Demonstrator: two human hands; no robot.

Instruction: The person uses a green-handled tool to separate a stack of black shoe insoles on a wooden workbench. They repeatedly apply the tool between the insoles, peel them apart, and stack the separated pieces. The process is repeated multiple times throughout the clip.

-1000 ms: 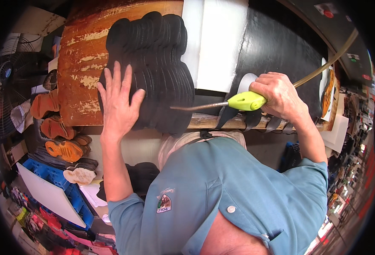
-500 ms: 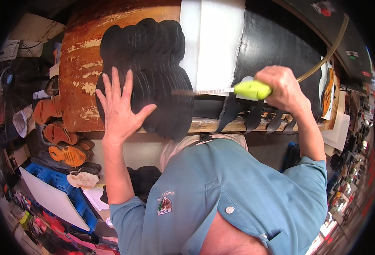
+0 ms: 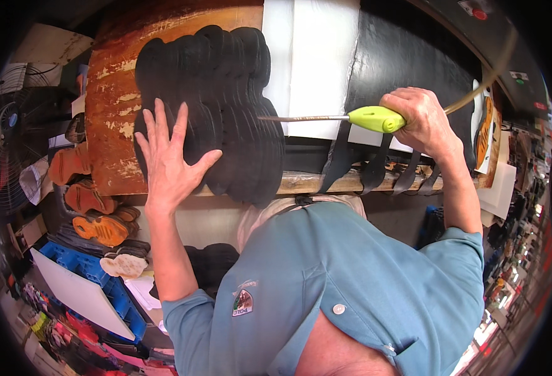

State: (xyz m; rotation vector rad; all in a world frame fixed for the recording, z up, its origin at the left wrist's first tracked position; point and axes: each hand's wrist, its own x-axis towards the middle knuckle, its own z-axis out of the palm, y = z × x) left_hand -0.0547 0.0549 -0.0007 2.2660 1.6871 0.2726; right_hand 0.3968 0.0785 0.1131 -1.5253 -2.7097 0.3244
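Note:
Overlapping black sole-shaped pieces (image 3: 235, 69) lie fanned out in a row on the bench. My left hand (image 3: 170, 166) rests on their left side with its fingers spread and thumb out. My right hand (image 3: 427, 122) is closed around a lime-green-handled tool (image 3: 373, 118) with a long, thin metal shaft. The shaft points left, and its tip is over the right part of the fanned pieces; whether it touches them I cannot tell. A translucent hose (image 3: 481, 88) runs up and away from behind my right hand.
A worn brown board (image 3: 116, 125) lies left of the pieces, white sheets (image 3: 319, 62) and a black sheet (image 3: 407, 56) to the right. Black strips (image 3: 376, 172) hang over the bench's front edge. Orange soles (image 3: 103, 229), a blue crate (image 3: 110, 294) and a fan (image 3: 10, 138) are at left.
The tool has shifted slightly right and up with my right hand, its shaft now sharper. My left hand and the upper left part of the fanned pieces have slid a little left.

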